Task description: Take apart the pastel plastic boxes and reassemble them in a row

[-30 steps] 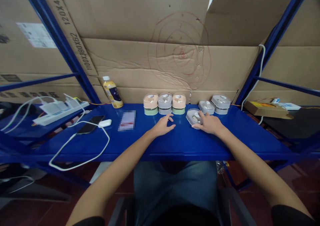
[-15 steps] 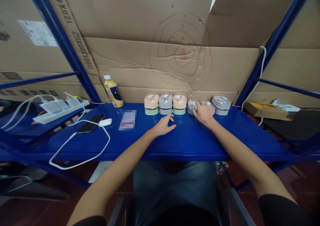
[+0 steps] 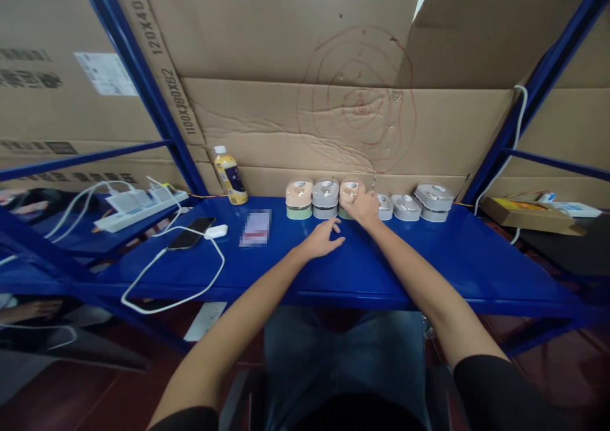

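Note:
A row of small lidded boxes runs along the back of the blue table. My right hand (image 3: 361, 206) is closed over the pink box (image 3: 349, 187), which sits on a green box (image 3: 344, 213); the fingers partly hide both. My left hand (image 3: 324, 238) rests open and holds nothing, just in front of the grey stack (image 3: 326, 196). Left of that stands another stack, a pink box (image 3: 299, 192) over a green box (image 3: 299, 213). Single grey boxes (image 3: 406, 207) sit right of my right hand, one partly covered by it. A larger grey stack (image 3: 433, 201) ends the row.
Cardboard (image 3: 267, 113) walls off the back. On the left are a yellow drink bottle (image 3: 231, 178), a blurred card (image 3: 256, 227), a phone (image 3: 192, 234), a white cable (image 3: 157, 310) and a power strip (image 3: 143, 211). An open carton (image 3: 531, 215) lies beyond the right post.
My right hand has moved left from a single grey box to the pink box on the third stack. My left hand stays open by the stacks. The view has shifted slightly.

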Demonstrator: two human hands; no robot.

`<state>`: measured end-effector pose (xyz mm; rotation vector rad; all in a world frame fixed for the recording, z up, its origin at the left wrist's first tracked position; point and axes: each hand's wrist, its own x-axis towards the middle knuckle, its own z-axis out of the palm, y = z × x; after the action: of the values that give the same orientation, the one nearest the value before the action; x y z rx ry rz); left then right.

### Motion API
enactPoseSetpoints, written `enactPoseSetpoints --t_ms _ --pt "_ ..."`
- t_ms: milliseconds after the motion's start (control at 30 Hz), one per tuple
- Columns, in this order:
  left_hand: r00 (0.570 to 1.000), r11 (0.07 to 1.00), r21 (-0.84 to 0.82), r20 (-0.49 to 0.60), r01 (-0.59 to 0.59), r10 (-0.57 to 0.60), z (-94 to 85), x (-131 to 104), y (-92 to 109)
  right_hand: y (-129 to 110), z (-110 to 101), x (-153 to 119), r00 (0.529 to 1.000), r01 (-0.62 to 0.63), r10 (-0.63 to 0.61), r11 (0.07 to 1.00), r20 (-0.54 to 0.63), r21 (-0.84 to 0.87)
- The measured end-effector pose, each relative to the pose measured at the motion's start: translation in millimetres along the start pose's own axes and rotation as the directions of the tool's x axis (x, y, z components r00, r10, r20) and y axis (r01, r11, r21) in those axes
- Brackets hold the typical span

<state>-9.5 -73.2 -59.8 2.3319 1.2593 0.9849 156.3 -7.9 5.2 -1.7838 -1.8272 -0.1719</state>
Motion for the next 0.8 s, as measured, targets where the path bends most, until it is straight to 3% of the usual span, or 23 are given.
enactPoseSetpoints --t_ms 367,800 --pt "1.000 1.000 -0.011 0.013 0.001 -0.001 -1.3 0.0 -1.4 11.4 -1.8 -1.1 1.000 0.006 -0.008 0.998 0.028 0.064" --pt "1.000 1.000 0.012 -0.002 -0.008 0.008 -0.6 1.4 -1.9 0.7 -3.1 -5.6 0.998 0.044 -0.042 0.998 -0.045 0.047"
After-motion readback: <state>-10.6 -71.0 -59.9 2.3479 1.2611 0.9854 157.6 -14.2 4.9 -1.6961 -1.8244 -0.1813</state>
